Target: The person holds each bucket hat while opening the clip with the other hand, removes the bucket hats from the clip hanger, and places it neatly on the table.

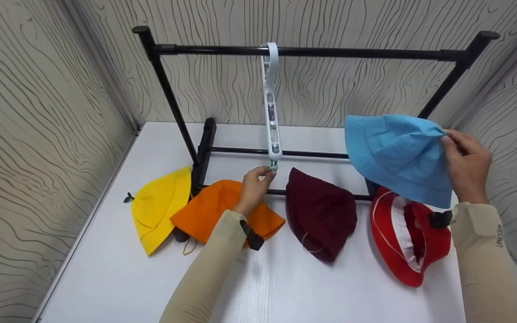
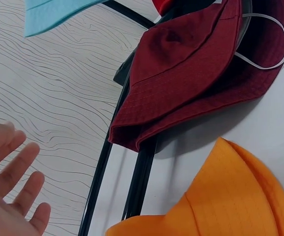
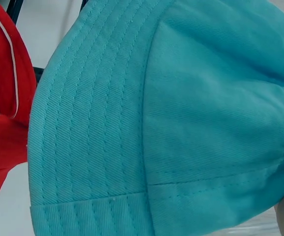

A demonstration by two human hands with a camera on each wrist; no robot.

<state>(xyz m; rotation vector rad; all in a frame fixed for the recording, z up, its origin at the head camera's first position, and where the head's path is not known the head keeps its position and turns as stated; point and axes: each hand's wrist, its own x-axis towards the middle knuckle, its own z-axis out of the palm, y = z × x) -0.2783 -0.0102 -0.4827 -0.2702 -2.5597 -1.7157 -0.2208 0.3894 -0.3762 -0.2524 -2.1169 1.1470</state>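
Note:
A white multi-slot hanger (image 1: 271,107) hangs by its hook from the rack's top bar. At its lower end, thumb and forefinger of my left hand (image 1: 253,189) pinch the small green clip (image 1: 273,166); the left wrist view has only this hand's other fingers, spread apart. My right hand (image 1: 470,168) grips a light blue bucket hat (image 1: 395,154) by its crown, brim toward the left, held above the table. That hat (image 3: 97,113) fills most of the right wrist view, where just a fingertip shows at the edge.
On the white table (image 1: 106,269) lie a yellow hat (image 1: 159,206), an orange hat (image 1: 216,204) below my left arm, a maroon hat (image 1: 321,211) and a red hat (image 1: 388,237). The black rack (image 1: 366,54) stands behind them, with patterned walls (image 1: 38,112) around.

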